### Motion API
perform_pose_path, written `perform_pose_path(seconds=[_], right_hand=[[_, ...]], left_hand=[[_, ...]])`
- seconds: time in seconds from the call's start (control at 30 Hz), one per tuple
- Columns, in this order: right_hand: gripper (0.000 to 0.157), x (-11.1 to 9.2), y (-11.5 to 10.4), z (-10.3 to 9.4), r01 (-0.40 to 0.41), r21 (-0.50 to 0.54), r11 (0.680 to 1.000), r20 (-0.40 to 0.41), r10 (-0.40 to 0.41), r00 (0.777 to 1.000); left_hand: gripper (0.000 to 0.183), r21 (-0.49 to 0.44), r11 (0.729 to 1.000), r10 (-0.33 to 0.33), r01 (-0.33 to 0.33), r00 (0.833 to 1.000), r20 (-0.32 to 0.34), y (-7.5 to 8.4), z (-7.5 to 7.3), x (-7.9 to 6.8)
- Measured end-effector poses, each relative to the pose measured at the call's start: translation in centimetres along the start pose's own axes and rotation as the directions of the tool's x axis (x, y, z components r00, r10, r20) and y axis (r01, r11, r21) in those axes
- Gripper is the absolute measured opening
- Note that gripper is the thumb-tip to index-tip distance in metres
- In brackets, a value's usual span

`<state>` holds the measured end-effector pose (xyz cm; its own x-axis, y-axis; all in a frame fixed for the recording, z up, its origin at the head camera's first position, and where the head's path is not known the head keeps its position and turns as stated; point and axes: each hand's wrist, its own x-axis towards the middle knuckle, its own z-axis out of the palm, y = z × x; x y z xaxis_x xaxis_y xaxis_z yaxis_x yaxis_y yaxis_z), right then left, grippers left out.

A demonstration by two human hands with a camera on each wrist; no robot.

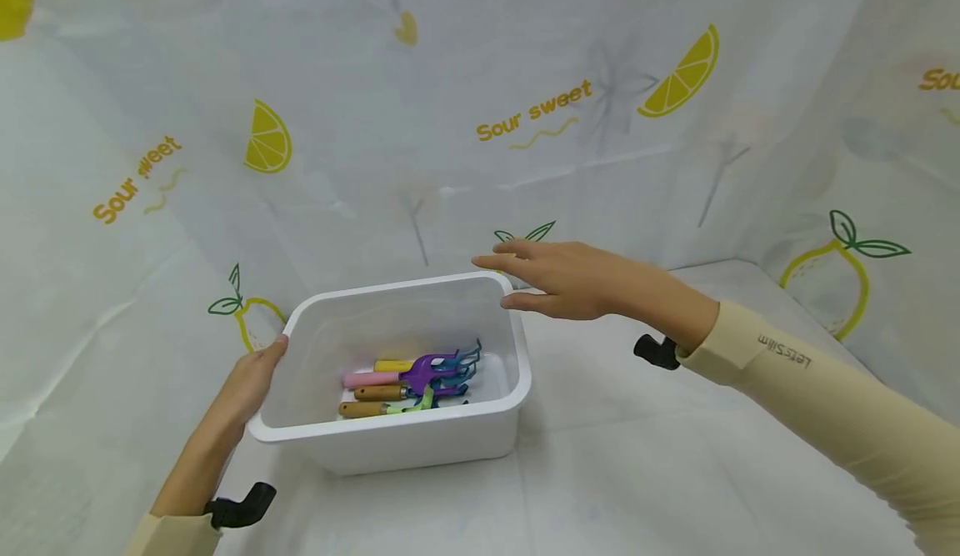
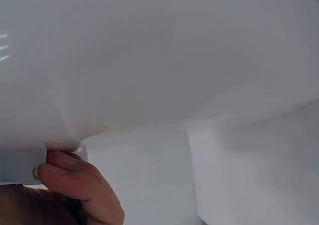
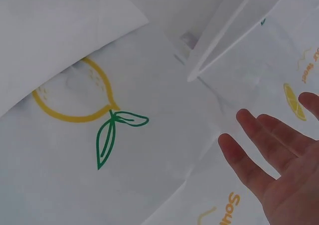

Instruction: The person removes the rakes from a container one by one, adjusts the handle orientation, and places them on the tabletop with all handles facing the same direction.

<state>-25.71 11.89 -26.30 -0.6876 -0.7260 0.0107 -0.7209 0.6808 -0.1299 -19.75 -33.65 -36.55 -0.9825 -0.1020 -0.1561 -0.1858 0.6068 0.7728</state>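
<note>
A white plastic bin (image 1: 420, 449) stands on the white-covered table. Its left rim is gripped by my left hand (image 1: 251, 383), thumb on top; in the left wrist view, curled fingers (image 2: 82, 187) tuck under the rim. Inside the bin lie several small garden hand tools. One has a pink handle (image 1: 372, 380) and a purple forked head (image 1: 429, 373); others have a yellow handle (image 1: 390, 365) or wooden handles (image 1: 362, 409), with blue tines (image 1: 468, 362) and a light green head (image 1: 422, 402). Fingers extended and spread, my right hand (image 1: 566, 279) hovers by the bin's far right corner, holding nothing.
A white sheet (image 1: 420, 172) printed with lemons and lettering hangs behind and on both sides. The white table surface (image 1: 637, 456) extends to the right of the bin and in front of it. Black wrist mounts (image 1: 243, 506) stick out from both wrists.
</note>
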Motion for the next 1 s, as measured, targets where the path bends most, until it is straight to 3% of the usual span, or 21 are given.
perform_pose_path(seconds=[0.3, 0.43, 0.6, 0.77, 1.0], right_hand=[[0.058, 3.1, -2.6, -1.1, 0.105, 0.024, 0.994, 0.021, -0.105, 0.994], [0.054, 4.8, -3.7, -1.2, 0.157, 0.037, 0.987, 0.041, -0.159, 0.986], [0.049, 6.9, -5.0, -0.9, 0.213, 0.04, 0.976, 0.041, -0.215, 0.976], [0.043, 8.7, -6.0, -0.4, 0.234, 0.068, 0.97, 0.042, -0.237, 0.971], [0.039, 11.6, -7.2, 0.7, 0.26, 0.119, 0.958, 0.051, -0.268, 0.962]], left_hand=[[0.084, 0.001, 1.0, 0.009, -0.009, 1.0, -0.005, 0.0, 0.0, -0.1], [0.084, 0.033, 0.999, 0.012, -0.011, 0.999, -0.037, 0.1, 0.1, -0.1], [0.084, 0.084, 0.996, 0.018, -0.012, 0.998, -0.067, 0.3, 0.0, 0.1], [0.084, 0.057, 0.998, 0.005, -0.003, 0.999, -0.043, 0.2, 0.1, 0.2], [0.085, 0.084, 0.996, 0.009, -0.004, 0.998, -0.061, 0.2, 0.0, 0.0]])
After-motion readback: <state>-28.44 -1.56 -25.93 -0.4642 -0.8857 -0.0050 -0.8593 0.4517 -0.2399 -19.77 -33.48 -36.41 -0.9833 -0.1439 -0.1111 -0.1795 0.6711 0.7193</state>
